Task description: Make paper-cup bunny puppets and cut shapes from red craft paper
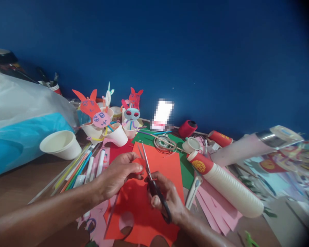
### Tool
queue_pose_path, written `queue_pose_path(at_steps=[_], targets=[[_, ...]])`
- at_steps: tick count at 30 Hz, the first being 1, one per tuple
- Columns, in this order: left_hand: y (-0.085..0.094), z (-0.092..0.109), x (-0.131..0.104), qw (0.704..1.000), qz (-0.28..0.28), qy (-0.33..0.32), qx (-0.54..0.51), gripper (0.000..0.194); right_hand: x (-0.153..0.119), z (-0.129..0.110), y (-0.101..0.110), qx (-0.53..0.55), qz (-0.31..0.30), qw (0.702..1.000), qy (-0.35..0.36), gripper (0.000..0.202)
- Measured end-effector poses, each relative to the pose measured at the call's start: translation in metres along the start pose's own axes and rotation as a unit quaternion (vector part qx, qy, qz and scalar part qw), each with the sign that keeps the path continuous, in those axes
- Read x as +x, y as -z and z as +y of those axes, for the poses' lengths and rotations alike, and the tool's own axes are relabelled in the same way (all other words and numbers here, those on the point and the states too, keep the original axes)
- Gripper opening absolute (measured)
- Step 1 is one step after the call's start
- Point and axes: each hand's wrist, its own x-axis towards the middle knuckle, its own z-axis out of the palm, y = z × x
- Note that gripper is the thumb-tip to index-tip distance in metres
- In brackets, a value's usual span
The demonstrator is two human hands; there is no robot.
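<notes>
My left hand (118, 173) pinches a small red-orange paper piece (138, 165) between thumb and fingers. Close by on the right, my right hand (167, 195) grips black-handled scissors (154, 185), fingers in the loops. The scissor blades point up and away, slightly parted, along the right edge of the paper piece; whether they touch it I cannot tell. Beneath both hands lies a large red-orange sheet (167, 164) with round cut-outs near its lower edge.
Paper cups with animal-face puppets (101, 119) stand at the back left, near an open white cup (60, 145). Markers (101, 161) lie left. Rightward are a box cutter (194, 192), a long cup stack (229, 185), pink paper strips (216, 209) and a red thread spool (187, 128).
</notes>
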Motion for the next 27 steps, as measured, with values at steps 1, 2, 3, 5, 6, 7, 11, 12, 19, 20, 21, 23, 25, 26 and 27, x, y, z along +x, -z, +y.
queue_pose_path(at_steps=[1,2,3,5,6,7,11,12,19,20,21,23,25,26,27], targets=[[0.0,0.0,0.0,1.0,0.001,0.001,0.0,0.009,0.0,0.0,0.0,0.004,-0.001,1.0,-0.002,0.051],[0.001,0.0,0.001,1.0,0.004,0.003,0.001,0.009,0.0,0.001,0.001,0.008,-0.003,1.0,-0.003,0.051],[0.001,-0.001,0.001,1.0,0.006,0.004,0.003,0.01,0.001,0.001,0.001,0.012,-0.004,1.0,-0.004,0.051],[0.002,-0.001,0.002,1.0,0.004,0.002,0.011,0.01,0.001,0.0,0.001,0.015,-0.009,1.0,-0.005,0.052],[0.002,-0.001,0.002,1.0,0.002,-0.002,0.015,0.01,0.001,-0.002,0.001,0.013,-0.012,1.0,-0.005,0.052],[0.003,-0.001,0.003,1.0,-0.002,-0.004,0.02,0.01,0.001,-0.003,0.001,0.009,-0.016,1.0,-0.005,0.052],[0.003,-0.001,0.003,0.999,-0.018,-0.012,0.037,0.009,0.003,-0.009,0.002,-0.009,-0.032,0.999,-0.001,0.051],[0.004,-0.001,0.003,0.999,-0.02,-0.01,0.04,0.009,0.003,-0.01,0.002,-0.011,-0.034,0.999,0.0,0.051],[0.003,0.003,0.001,0.999,-0.004,0.01,0.038,0.01,0.002,-0.004,0.003,0.009,-0.018,1.0,-0.006,0.05],[0.003,0.003,0.001,0.999,-0.006,0.009,0.036,0.01,0.002,-0.003,0.003,0.011,-0.017,1.0,-0.009,0.05],[0.003,0.003,0.001,0.999,-0.007,0.009,0.034,0.01,0.002,-0.003,0.003,0.012,-0.016,1.0,-0.011,0.049],[0.003,0.003,0.002,0.999,-0.006,0.008,0.032,0.01,0.002,-0.004,0.004,0.013,-0.014,1.0,-0.014,0.049],[0.003,0.003,0.003,0.999,-0.003,0.008,0.032,0.011,0.001,-0.005,0.004,0.016,-0.014,1.0,-0.016,0.049],[0.003,0.003,0.003,0.999,0.0,0.006,0.033,0.011,0.001,-0.005,0.004,0.018,-0.015,1.0,-0.017,0.049],[0.003,0.003,0.003,0.999,0.001,0.003,0.034,0.011,0.002,-0.005,0.004,0.017,-0.014,1.0,-0.018,0.049]])
